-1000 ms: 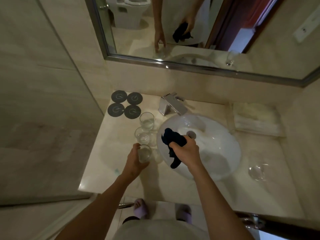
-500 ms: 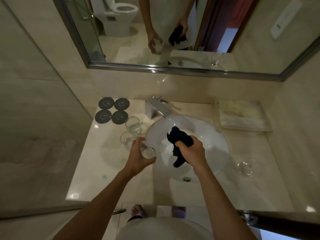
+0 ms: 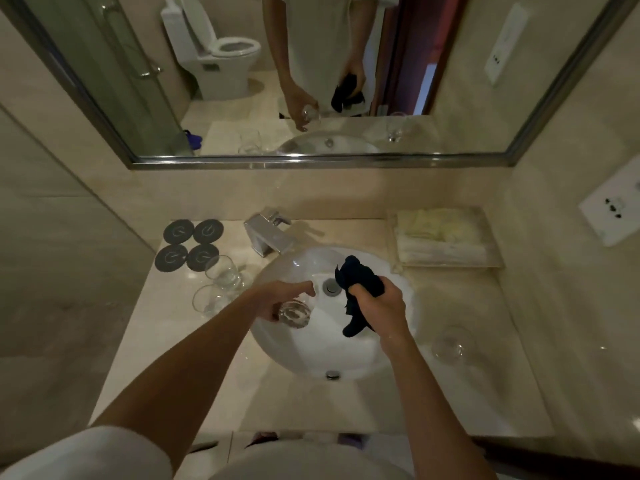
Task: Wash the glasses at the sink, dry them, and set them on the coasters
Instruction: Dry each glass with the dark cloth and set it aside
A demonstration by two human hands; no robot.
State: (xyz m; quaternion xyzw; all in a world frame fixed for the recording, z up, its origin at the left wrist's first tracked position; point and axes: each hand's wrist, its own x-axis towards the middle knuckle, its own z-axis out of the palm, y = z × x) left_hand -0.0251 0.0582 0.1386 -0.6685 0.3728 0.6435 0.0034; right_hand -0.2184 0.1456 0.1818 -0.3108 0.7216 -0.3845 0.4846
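Both forearms reach over the sink (image 3: 398, 355): the left hand (image 3: 277, 299) grips a tilted glass (image 3: 294, 313), the right hand (image 3: 379, 306) clutches a dark cloth (image 3: 360, 282). Half a second ago that glass was at the basin's left edge; now it hangs over the bowl. Two glasses (image 3: 218, 285) stand near four coasters (image 3: 188, 249).

The sink (image 3: 346, 358) sits in the middle of the surface (image 3: 145, 358), with the tap (image 3: 268, 233) behind it and the mirror (image 3: 311, 81) on the wall above. Four coasters (image 3: 188, 245) lie at the back left, two glasses (image 3: 216, 284) just before them, a towel tray (image 3: 446, 237) at the back right and another glass (image 3: 450, 344) right of the sink. Over the sink, the left hand (image 3: 280, 299) holds a glass (image 3: 294, 313), and the right hand (image 3: 379, 306) beside it holds a cloth (image 3: 360, 275).
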